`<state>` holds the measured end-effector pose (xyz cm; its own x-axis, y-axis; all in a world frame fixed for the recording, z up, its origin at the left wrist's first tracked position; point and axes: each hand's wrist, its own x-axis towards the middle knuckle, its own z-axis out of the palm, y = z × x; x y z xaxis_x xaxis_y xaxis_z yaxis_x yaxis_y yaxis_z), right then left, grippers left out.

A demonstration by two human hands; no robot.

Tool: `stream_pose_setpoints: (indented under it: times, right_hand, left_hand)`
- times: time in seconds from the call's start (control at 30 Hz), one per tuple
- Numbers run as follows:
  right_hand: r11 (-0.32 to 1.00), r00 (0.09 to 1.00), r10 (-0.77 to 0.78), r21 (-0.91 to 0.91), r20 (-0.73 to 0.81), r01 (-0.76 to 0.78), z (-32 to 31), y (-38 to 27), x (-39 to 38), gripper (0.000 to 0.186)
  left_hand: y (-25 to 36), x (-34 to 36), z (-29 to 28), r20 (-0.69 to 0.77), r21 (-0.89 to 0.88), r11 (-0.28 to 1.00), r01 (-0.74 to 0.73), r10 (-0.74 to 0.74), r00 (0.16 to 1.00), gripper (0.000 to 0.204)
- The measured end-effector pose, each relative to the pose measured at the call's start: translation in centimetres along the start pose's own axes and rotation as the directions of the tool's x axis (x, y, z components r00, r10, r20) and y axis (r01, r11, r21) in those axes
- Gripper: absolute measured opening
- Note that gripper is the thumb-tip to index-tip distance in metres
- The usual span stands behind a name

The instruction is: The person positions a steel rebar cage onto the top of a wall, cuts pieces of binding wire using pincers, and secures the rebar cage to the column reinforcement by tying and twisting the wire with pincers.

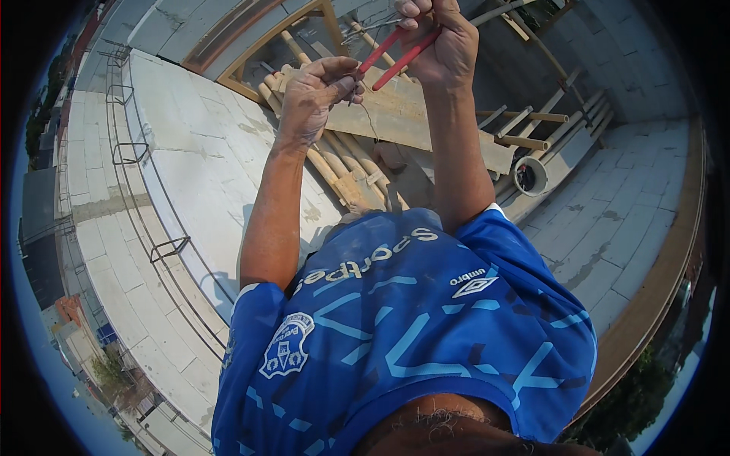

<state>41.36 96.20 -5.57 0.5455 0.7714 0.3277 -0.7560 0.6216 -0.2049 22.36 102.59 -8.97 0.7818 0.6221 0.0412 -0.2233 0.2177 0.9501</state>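
Observation:
Red-handled pliers are gripped in my right hand, raised at the top of the view. Their two handles spread apart toward the lower left, and the jaws are hidden by my fingers or out of frame. My left hand is closed in a pinch at the end of one red handle. What its fingertips hold, perhaps the handle end or a thin wire, cannot be made out. Thin grey wires stick out just left of my right fist. Below both hands lies a wide wooden board.
Bamboo poles and planks make a platform below. A pale bucket stands at right. Along the left runs a pale block wall with a steel rebar cage beside it. A wooden frame stands at the far left, another block wall at right.

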Motion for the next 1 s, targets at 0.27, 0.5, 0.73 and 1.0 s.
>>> stream_pose_setpoints:
  times: [0.27,0.5,0.73,1.0]
  right_hand:
    - [0.993,0.999,0.046,0.110,-0.009,-0.045,-2.5,-0.5,-1.4,0.025]
    - [0.960,0.953,0.278,0.024,-0.122,-0.278,-4.8,0.7,-2.1,0.018]
    - [0.943,0.941,0.332,-0.012,-0.068,-0.333,-3.2,3.0,-1.5,0.019]
    - [0.965,0.958,0.240,-0.067,-0.157,-0.252,-5.7,-1.0,-2.4,0.018]
  left_hand:
    - [0.1,-1.3,0.5,-0.114,0.649,0.757,-0.075,0.194,0.974,0.017]
    - [2.2,-1.3,0.4,-0.276,0.532,0.847,-0.005,0.179,0.944,0.015]
    - [3.6,-0.9,-1.5,-0.170,0.415,0.905,0.089,-0.019,0.985,0.014]
    - [3.0,1.2,-9.2,-0.608,0.427,0.885,0.184,0.129,0.784,0.017]
